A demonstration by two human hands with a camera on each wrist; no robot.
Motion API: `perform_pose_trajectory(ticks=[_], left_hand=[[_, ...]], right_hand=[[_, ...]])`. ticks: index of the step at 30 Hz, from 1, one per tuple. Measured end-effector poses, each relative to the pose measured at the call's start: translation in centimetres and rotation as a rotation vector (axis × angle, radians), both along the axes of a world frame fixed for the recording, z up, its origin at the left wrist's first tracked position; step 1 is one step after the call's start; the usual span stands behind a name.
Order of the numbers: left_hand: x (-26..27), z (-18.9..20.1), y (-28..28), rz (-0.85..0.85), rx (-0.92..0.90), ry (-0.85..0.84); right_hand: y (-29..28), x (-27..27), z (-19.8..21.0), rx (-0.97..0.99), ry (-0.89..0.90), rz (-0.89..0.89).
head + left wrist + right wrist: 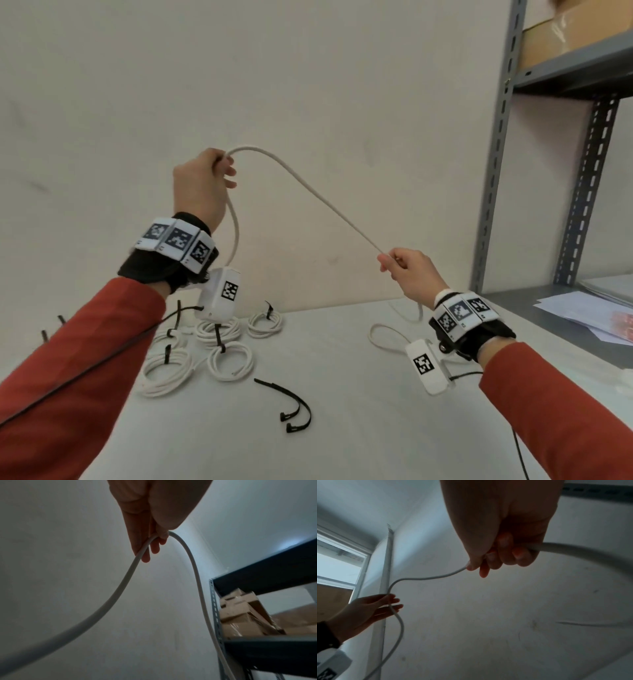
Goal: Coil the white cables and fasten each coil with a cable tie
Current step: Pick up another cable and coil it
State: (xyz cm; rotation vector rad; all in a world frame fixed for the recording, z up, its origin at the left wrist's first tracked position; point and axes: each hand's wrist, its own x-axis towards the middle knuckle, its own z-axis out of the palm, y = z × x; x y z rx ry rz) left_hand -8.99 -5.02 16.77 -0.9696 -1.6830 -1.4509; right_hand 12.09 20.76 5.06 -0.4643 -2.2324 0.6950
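A loose white cable [308,185] runs through the air between both hands. My left hand [226,168] is raised high and holds it between thumb and fingers, so the cable bends over the top and one end hangs down past the wrist. Lower and to the right, my right hand [388,263] grips the cable with curled fingers; the remainder drops to a slack loop [383,337] on the table. The left wrist view shows the cable [120,585] passing under the fingers [145,557]. In the right wrist view the fingers [518,557] wrap the cable [428,578], with the left hand [368,609] beyond.
Several tied white coils [231,363] lie on the white table [342,394] at the left. Two loose black cable ties [291,404] lie in front of them. A grey metal shelf [496,171] stands at the right with a cardboard box [565,34] and papers [582,311].
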Motion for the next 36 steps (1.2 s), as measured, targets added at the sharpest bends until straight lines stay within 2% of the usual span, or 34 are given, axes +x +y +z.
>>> perform_pose_trajectory(ticks=[4,6,8,10,13,16,18,20,24,26,28,30,34,36], left_hand=[[-2.8,1.8,-5.4,0.143,0.059,-0.019],[-3.4,2.0,-8.1,0.226,0.044,-0.023],[-3.3,1.5,-10.1,0.311,-0.033,-0.007],[-2.7,0.8,-11.7,0.380,-0.108,0.004],[-1.9,-0.2,-13.4,0.453,-0.219,-0.043],[-1.7,-1.5,-15.1,0.454,-0.330,-0.166],[-1.5,-2.8,-16.1,0.430,-0.420,-0.220],[-1.3,-4.3,-16.9,0.391,-0.586,-0.240],[-0.9,-7.4,-17.6,0.328,-1.160,-0.311],[-0.6,-8.8,-17.5,0.213,-1.314,-0.375],[-0.1,-9.7,-17.4,-0.018,-1.273,-0.436],[0.8,-9.9,-17.0,-0.191,-1.062,-0.423],[2.4,-9.5,-14.8,-0.381,-0.597,-0.405],[2.7,-9.4,-13.7,-0.366,-0.410,-0.345]], right_hand=[[0.0,1.2,-1.1,-0.007,-0.119,-0.139],[0.0,1.4,-0.9,-0.129,-0.065,-0.212],[-0.1,1.3,-0.3,-0.311,0.047,-0.204],[-0.8,0.7,0.8,-0.460,0.198,-0.055],[-2.4,0.0,3.4,-0.612,0.383,0.278],[-5.0,-0.4,6.5,-0.726,0.365,0.554],[-6.9,-1.1,8.2,-0.734,0.342,0.625],[-9.1,-1.9,9.4,-0.670,0.352,0.656],[-14.0,-3.4,10.6,-0.486,0.297,0.680],[-16.3,-4.3,11.0,-0.468,0.249,0.690],[-18.4,-5.2,11.1,-0.500,0.192,0.710],[-20.4,-6.2,11.0,-0.540,0.124,0.771],[-23.4,-7.6,10.2,-0.464,0.054,0.875],[-24.2,-7.8,10.0,-0.432,0.082,0.909]])
